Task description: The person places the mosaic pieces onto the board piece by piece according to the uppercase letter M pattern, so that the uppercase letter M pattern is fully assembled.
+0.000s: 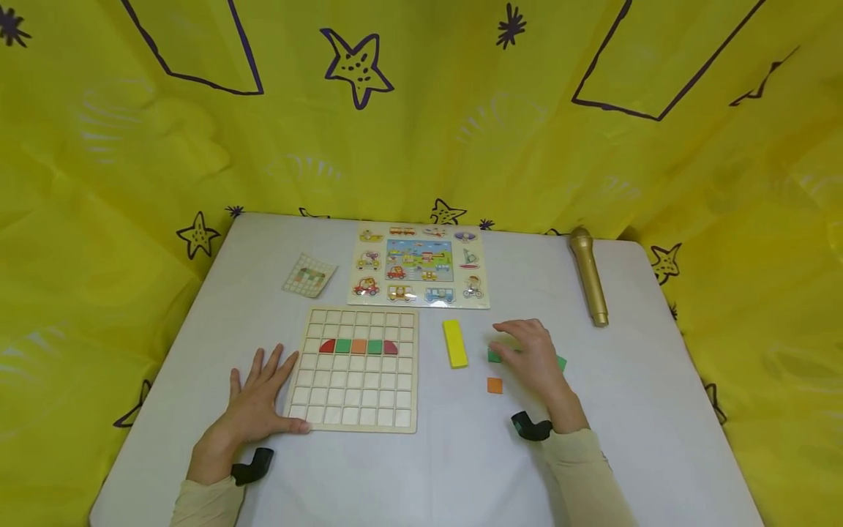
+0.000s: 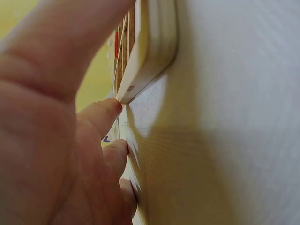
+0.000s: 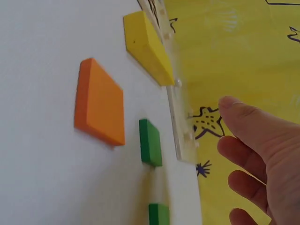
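A wooden grid board [image 1: 332, 419] lies on the table, with one row of tiles: red curved pieces at both ends, green squares and an orange square [image 1: 358, 347] between them. My left hand [image 1: 253, 405] rests spread at its left side, the thumb at the near corner and the index fingertip touching the edge in the left wrist view. My right hand [image 1: 532, 359] hovers over the loose tiles with fingers loosely bent and nothing in them. Below it lie green tiles [image 3: 151, 143], partly hidden in the head view, a loose orange square tile [image 1: 495, 386] and a yellow rectangular block [image 1: 454, 343].
Behind the board lies a picture puzzle [image 1: 419, 249] with vehicle pieces. A small card [image 1: 308, 277] printed with a coloured grid is at the back left. A gold microphone [image 1: 589, 277] lies at the back right. Yellow patterned cloth [image 1: 421, 146] hangs behind the white table.
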Demonstrator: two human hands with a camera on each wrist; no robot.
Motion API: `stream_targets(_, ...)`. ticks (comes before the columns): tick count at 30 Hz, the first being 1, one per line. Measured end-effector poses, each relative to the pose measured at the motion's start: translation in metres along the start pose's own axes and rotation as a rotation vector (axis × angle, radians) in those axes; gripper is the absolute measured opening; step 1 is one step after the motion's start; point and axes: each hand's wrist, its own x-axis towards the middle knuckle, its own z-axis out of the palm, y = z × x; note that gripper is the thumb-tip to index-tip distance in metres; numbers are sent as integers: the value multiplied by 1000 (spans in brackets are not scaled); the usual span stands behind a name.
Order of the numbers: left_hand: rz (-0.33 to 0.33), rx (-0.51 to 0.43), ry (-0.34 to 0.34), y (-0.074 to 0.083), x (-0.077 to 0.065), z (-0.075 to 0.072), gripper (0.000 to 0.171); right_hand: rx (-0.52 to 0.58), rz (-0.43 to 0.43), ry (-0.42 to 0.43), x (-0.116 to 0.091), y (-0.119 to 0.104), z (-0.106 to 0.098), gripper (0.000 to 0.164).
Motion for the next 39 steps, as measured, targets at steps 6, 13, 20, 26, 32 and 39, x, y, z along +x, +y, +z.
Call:
stream_targets(6, 4, 9, -3, -3, 1, 2, 131, -18, 47, -51, -11, 14, -3, 35)
stream_targets(13, 7, 13, -1, -4, 1, 4, 133, -1, 55, -88, -20, 22, 4, 40)
stream_targets(20, 8, 7, 1, -4, 0, 4, 132, -20, 17, -79, -24, 23, 8, 42)
stream_targets(26, 8, 4, -2, -4, 0, 4, 132, -53, 4, -71, -25, 25, 13, 41)
stream_targets(32, 9, 7, -1, -4, 0, 4, 133, -69, -20, -60, -24, 25, 14, 35)
stream_targets(39, 8, 14, 1, -5, 1, 5, 133, -76, -10, -80, -23, 22, 15, 26)
